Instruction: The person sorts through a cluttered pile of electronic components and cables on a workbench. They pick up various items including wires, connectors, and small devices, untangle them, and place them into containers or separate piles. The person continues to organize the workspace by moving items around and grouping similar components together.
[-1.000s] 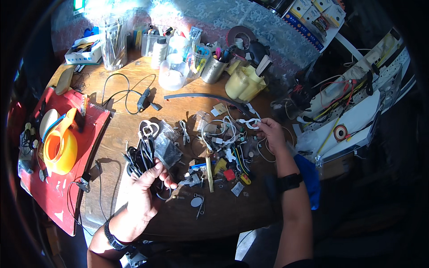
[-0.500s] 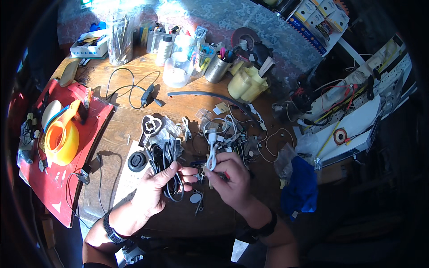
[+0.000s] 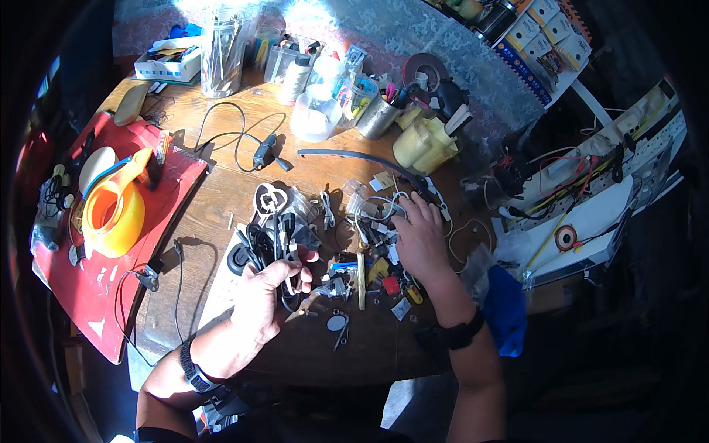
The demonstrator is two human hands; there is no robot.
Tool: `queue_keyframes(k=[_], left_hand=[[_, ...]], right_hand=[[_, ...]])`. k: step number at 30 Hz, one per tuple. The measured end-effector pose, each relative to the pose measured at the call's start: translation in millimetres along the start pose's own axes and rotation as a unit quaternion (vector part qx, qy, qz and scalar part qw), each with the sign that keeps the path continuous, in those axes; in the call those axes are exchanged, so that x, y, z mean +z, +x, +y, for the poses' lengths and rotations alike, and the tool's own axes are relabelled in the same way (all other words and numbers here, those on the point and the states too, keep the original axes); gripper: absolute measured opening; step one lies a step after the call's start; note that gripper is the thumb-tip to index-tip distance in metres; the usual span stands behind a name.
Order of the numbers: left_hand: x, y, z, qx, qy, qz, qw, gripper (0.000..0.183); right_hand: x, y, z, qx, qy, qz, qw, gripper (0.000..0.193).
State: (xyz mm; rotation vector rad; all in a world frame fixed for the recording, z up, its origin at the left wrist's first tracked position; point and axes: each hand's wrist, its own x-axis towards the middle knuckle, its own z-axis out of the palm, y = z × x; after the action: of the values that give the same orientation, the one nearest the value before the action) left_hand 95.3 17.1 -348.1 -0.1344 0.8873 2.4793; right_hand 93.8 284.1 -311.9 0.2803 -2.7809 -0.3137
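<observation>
My left hand (image 3: 269,288) is closed around a bundle of black cables (image 3: 258,247), held above the near middle of the wooden table. A pale piece shows among the black loops near the fingers. Over the right part of a pile of small parts is my right hand (image 3: 422,240), its fingers stretched out near a white cable (image 3: 385,204). The fingertips partly cover the pile there, and whether they touch the cable is unclear. In the pile between the hands lie a yellowish strip (image 3: 362,282), a red piece (image 3: 391,285) and a small white coiled cable (image 3: 326,210).
A red board (image 3: 111,295) at the left bears an orange-yellow container (image 3: 114,221). Along the back stand a clear jar (image 3: 221,59), a white bottle (image 3: 295,79), a metal cup (image 3: 377,118) and a yellowish holder (image 3: 425,144). A blue cloth (image 3: 504,310) hangs at the right edge.
My right hand has moved away from my left hand, rightward and farther onto the pile, and no longer shows the white cable it held. My left hand keeps the black bundle.
</observation>
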Motion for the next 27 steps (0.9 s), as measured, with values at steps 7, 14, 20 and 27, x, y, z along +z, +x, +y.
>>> queue_keyframes(k=[7, 14, 20, 27], left_hand=[[2, -1, 0, -0.023, -0.002, -0.003, 1.0, 0.022], [4, -1, -3, -0.026, 0.015, 0.007, 1.0, 0.016], [6, -4, -3, -0.037, 0.021, -0.057, 0.997, 0.014], [1, 1, -7, -0.071, 0.005, -0.077, 0.995, 0.031]], right_hand=[[-14, 5, 42, 0.247, 0.447, 0.096, 0.854, 0.011], [-65, 6, 31, 0.243, 0.772, 0.172, 0.562, 0.016], [-41, -8, -37, 0.288, 0.751, 0.1, 0.585, 0.013], [-36, -9, -58, 0.262, 0.808, 0.026, 0.527, 0.022]])
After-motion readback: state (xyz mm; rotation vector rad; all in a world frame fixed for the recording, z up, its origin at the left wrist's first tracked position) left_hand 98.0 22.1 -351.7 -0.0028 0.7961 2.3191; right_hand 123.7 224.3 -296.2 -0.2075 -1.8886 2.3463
